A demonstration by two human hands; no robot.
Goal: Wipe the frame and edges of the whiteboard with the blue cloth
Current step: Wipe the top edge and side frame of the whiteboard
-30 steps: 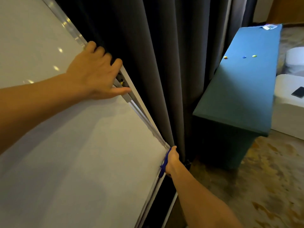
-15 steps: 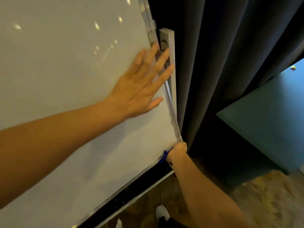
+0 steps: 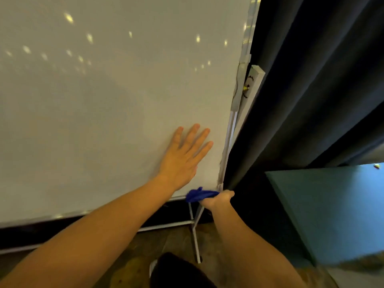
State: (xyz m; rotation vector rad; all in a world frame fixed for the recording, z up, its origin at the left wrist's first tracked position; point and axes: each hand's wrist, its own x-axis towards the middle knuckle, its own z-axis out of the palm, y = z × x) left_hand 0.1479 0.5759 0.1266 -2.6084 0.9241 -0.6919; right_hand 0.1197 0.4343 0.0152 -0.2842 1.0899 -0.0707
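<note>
Two hands are engaged at the whiteboard (image 3: 114,100). Left hand (image 3: 182,159): flat on the board surface, fingers spread wide, near the lower right corner. Right hand (image 3: 218,199): closed around the blue cloth (image 3: 198,195), which is pressed against the bottom frame edge at that corner (beside the stand leg (image 3: 195,231)). Dark curtain (image 3: 301,90) hangs just beside the right frame edge.

Dark grey curtains (image 3: 311,84) hang in heavy folds along the right side, down to a brown patterned floor (image 3: 172,244). A teal counter (image 3: 332,208) stands near them at lower right, a small yellow object (image 3: 376,166) lying on its top. Lighting is dim and warm.
</note>
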